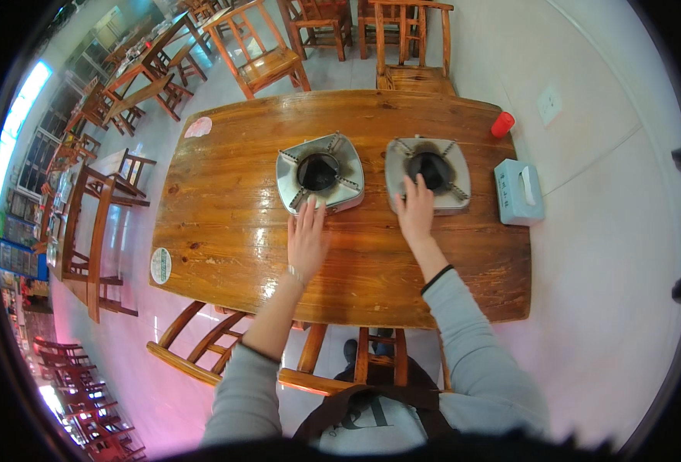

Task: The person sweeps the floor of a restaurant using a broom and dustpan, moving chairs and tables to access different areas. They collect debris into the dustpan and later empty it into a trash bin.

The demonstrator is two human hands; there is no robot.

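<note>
Two square metal tabletop burners stand side by side on a varnished wooden table [219, 167]. My left hand [307, 239], with a bracelet at the wrist, reaches to the front edge of the left burner [346, 156], fingers spread a little and palm down. Over the front left part of the right burner [459, 164] is my right hand [417, 211], its fingertips near the dark centre. Neither hand grips anything that I can see; whether the fingertips touch the metal I cannot tell.
A tissue box [505, 202] and a red cup-like container [502, 125] stand by the wall at the right. A round sticker [161, 265] and a pinkish flat piece [198, 127] lie at the table's left side. Wooden chairs [271, 66] stand at the far and near edges.
</note>
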